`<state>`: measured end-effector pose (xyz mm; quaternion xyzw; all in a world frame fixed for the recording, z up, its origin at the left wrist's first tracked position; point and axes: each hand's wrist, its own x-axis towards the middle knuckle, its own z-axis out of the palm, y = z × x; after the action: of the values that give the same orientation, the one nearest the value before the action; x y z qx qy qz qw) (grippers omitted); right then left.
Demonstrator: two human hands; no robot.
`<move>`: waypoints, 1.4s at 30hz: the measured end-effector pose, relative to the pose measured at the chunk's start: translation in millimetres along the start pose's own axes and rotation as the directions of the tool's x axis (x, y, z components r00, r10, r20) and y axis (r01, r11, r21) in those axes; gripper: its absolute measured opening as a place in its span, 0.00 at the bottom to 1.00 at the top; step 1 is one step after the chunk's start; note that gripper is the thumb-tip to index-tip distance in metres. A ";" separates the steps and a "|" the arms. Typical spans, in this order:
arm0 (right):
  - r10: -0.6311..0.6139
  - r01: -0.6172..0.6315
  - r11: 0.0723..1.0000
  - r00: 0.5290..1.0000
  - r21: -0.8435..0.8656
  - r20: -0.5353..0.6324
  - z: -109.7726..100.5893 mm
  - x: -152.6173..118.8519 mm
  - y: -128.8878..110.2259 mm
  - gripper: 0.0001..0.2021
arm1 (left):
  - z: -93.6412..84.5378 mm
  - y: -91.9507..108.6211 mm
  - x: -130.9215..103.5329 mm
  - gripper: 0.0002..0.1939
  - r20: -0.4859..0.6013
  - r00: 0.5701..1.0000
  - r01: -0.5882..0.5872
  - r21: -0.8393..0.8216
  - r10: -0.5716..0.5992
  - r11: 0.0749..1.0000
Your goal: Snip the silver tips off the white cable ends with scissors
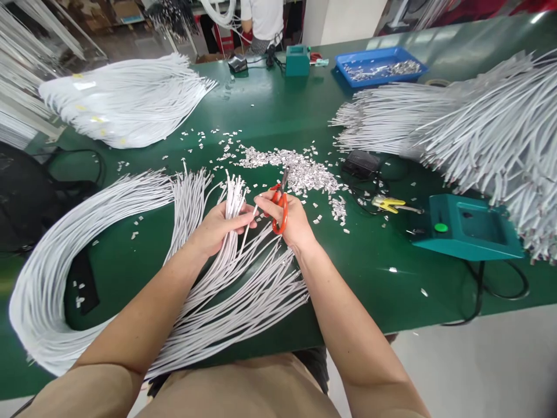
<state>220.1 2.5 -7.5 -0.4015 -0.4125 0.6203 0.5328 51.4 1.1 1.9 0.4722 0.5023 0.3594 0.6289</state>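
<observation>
My left hand [214, 227] is closed around a bunch of white cables [235, 194], whose cut ends point away from me. Red-handled scissors [284, 213] sit in my right hand [298, 219], blades pointing away. The thumb and finger of that hand also pinch one white cable [248, 230] beside the bunch. More loose cables [256, 302] from the same coil fan out below my hands, and another part of the bundle [188, 200] lies left of my left hand. Just beyond my hands is a pile of small silvery-white pieces [300, 169].
White cable bundles lie at the back left [130, 96] and the right [487, 116]. A blue tray [378, 65] stands at the back. Right of my hands are a green device [467, 229], yellow-handled pliers [387, 204] and a black adapter [360, 164]. Another person [266, 20] sits beyond the table.
</observation>
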 end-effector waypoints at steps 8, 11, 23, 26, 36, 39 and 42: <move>-0.102 0.101 0.992 0.995 -0.074 -0.009 9.6 -1.6 10.6 0.11 | 3.9 -1.0 2.8 0.15 -0.111 0.990 -0.089 0.014 0.090 0.996; -0.251 0.224 0.941 0.965 -0.254 -0.076 10.1 -2.3 11.9 0.09 | 5.0 0.3 1.9 0.16 -0.142 0.985 -0.090 0.040 0.095 0.995; -0.093 0.015 0.544 0.995 -0.839 -0.043 -8.6 4.3 10.1 0.09 | -6.3 0.3 6.5 0.14 -0.262 0.951 -0.137 0.111 0.162 0.984; -0.094 0.047 0.412 0.995 -0.910 0.009 -6.5 3.5 11.6 0.11 | -5.9 -1.0 6.3 0.15 -0.270 0.946 -0.151 0.128 0.181 0.980; -0.062 0.037 0.300 0.998 -0.953 0.019 -0.9 -0.2 10.3 0.15 | -2.5 -6.1 6.3 0.16 -0.274 0.931 -0.170 0.264 0.243 0.950; -0.039 0.039 0.245 0.999 -0.969 0.030 2.3 -2.5 7.4 0.14 | -5.7 -12.2 9.3 0.17 -0.289 0.915 -0.188 0.310 0.280 0.932; -0.029 0.046 0.199 0.999 -0.979 0.041 4.0 -3.7 6.3 0.13 | -8.6 -17.9 12.1 0.19 -0.317 0.895 -0.198 0.349 0.314 0.916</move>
<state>214.7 -2.1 -11.8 -0.6336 -0.7249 0.2092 0.1711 45.5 9.0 -19.2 0.5516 0.5931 0.4389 0.3891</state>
